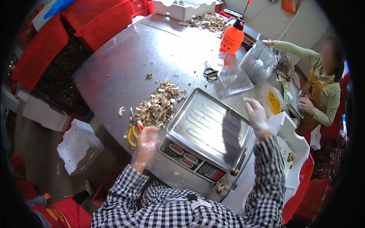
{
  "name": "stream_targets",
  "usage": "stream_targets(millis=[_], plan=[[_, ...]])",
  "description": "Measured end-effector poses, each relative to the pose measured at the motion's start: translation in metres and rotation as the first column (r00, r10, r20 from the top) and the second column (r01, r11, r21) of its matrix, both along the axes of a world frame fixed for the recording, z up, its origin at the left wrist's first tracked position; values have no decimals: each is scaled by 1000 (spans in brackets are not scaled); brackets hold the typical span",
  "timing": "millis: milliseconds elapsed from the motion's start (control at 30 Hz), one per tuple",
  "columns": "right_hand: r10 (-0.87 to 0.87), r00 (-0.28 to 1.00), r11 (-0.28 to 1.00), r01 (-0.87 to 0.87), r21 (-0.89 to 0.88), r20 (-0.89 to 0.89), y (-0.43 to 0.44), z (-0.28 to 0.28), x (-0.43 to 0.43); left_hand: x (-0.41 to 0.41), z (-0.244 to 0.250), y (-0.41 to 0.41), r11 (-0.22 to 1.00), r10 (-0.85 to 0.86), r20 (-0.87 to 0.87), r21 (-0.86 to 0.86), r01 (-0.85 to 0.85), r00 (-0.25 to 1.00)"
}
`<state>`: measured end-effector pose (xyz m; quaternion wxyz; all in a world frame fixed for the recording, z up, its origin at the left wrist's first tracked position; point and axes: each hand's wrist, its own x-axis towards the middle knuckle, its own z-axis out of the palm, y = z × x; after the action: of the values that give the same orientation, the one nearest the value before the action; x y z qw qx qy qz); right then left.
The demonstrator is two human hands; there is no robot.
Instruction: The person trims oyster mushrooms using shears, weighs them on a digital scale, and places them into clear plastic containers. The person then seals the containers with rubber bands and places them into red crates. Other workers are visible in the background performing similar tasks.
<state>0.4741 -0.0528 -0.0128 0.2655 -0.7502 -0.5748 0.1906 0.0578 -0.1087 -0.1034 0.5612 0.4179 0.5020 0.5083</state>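
A platform scale with a bare steel tray [211, 128] sits in front of me, its keypad and displays facing my body. My left hand [146, 145], in a clear plastic glove, hovers left of the scale with fingers loosely curled and nothing visible in it. Close to its fingertips lie scissors with yellow and red handles [133, 135], blades against a heap of mushroom trimmings [156, 107]. My right hand [256, 116], gloved too, is raised beyond the tray's right edge, near a plastic bag of yellow rubber bands [273, 103]. Whether its bunched fingers hold anything is unclear.
A white foam box [296, 154] is at my right, with mushrooms [223, 186] by the scale's corner. Clear plastic trays [259, 62], black scissors [211, 74] and an orange spray bottle [232, 38] stand farther back. A co-worker [322, 85] works at right. Red crates [102, 28] line the left.
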Motion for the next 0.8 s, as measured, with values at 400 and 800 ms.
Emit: stream_targets(millis=[400,800], plan=[[214,920,816,17,-578,329,195,-96,0,-11,-2,-3,981,-19,31,-194,24,999],[336,845,851,-82,-519,416,187,-172,98,34,12,0,975,-215,119,-33,221,969]])
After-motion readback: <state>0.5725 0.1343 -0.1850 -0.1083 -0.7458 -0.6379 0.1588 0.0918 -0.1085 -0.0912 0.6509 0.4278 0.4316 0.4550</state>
